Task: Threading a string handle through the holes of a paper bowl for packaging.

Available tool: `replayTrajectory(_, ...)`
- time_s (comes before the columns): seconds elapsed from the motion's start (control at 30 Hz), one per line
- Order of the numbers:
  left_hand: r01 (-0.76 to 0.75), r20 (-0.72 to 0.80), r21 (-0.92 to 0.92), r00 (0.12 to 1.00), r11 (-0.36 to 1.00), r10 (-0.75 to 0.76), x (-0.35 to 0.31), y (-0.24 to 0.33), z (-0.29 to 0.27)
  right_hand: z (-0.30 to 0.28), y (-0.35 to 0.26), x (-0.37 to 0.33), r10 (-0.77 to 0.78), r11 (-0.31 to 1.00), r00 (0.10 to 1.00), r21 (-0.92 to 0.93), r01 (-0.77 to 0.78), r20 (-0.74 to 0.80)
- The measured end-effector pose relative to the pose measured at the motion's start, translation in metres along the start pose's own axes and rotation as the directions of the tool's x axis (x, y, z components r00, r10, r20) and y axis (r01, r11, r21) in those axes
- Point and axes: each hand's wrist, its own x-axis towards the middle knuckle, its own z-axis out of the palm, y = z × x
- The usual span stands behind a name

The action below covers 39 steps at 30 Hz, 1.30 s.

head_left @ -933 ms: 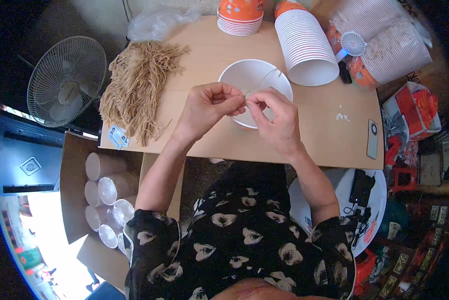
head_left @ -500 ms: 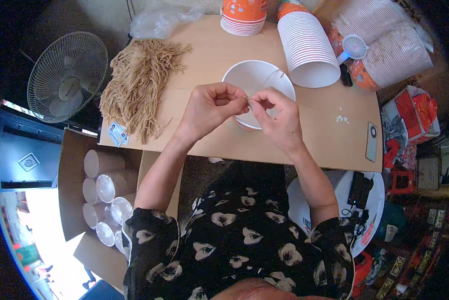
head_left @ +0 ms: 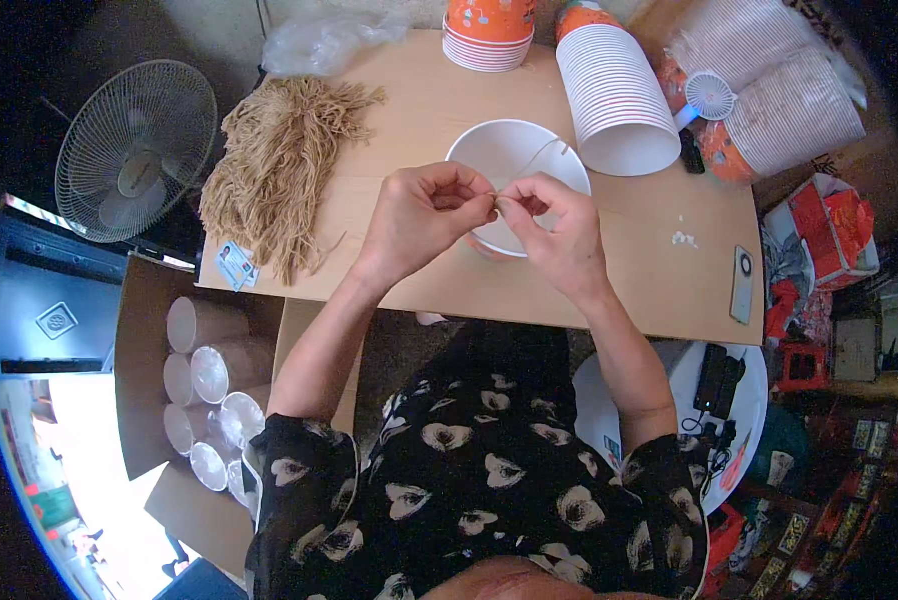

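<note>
A white paper bucket (head_left: pixel 483 146) stands on the cardboard-topped table, its mouth facing up. Inside it a thin pale cord (head_left: pixel 541 153) runs down from the rim's right side. My left hand (head_left: pixel 417 220) and my right hand (head_left: pixel 561 232) meet over the bucket's near side. Both are closed in a pinch, fingertips nearly touching, on a short bit of tan string (head_left: pixel 496 196); its run between the fingers is mostly hidden. To the left lies a thick bundle of tan cords (head_left: pixel 281 165).
Stacked orange-and-white buckets (head_left: pixel 619 95) lie at the back right, with another stack (head_left: pixel 487 40) beside them. A small handheld fan (head_left: pixel 709 95) and a phone (head_left: pixel 742 285) are on the right. An open carton (head_left: pixel 147 410) of wrapped cups stands lower left, below a large fan (head_left: pixel 139 160).
My hands stay pinched together in almost the same place over the bucket. The view has shifted very slightly; nothing else has visibly moved.
</note>
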Motion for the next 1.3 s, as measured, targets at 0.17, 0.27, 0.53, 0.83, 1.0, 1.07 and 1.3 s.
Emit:
replayTrajectory(0.17,-0.020,0.002,0.047,1.000,0.999,0.020,-0.004,-0.001,0.001,-0.002,-0.002,0.001,0.106,0.989,0.994,0.103,-0.109,0.032)
replayTrajectory(0.27,-0.002,-0.010,0.051,1.000,0.999,0.003,-0.005,0.003,0.004,-0.004,-0.001,0.001,0.157,0.978,0.986,0.129,-0.162,0.051)
replayTrajectory(0.53,-0.043,-0.051,0.070,0.998,0.997,0.047,-0.007,-0.003,0.008,-0.005,0.000,0.001,0.220,0.957,0.973,0.179,-0.229,0.069)
replayTrajectory(0.83,-0.070,-0.069,0.064,0.995,0.995,0.074,-0.009,-0.004,0.008,-0.004,0.001,-0.001,0.224,0.957,0.972,0.171,-0.232,0.067)
replayTrajectory(1.0,-0.042,-0.037,-0.030,0.998,0.999,0.041,-0.007,-0.006,0.001,-0.007,-0.005,-0.002,0.214,0.955,0.970,0.183,-0.232,0.113)
replayTrajectory(1.07,0.001,0.027,-0.127,1.000,0.992,0.002,-0.006,-0.010,-0.004,-0.012,-0.001,-0.001,0.200,0.958,0.971,0.180,-0.222,0.133)
replayTrajectory(1.3,0.156,0.081,-0.230,0.987,0.960,-0.141,-0.005,-0.007,-0.011,-0.014,-0.001,0.005,-0.025,0.997,0.996,-0.070,0.031,0.086)
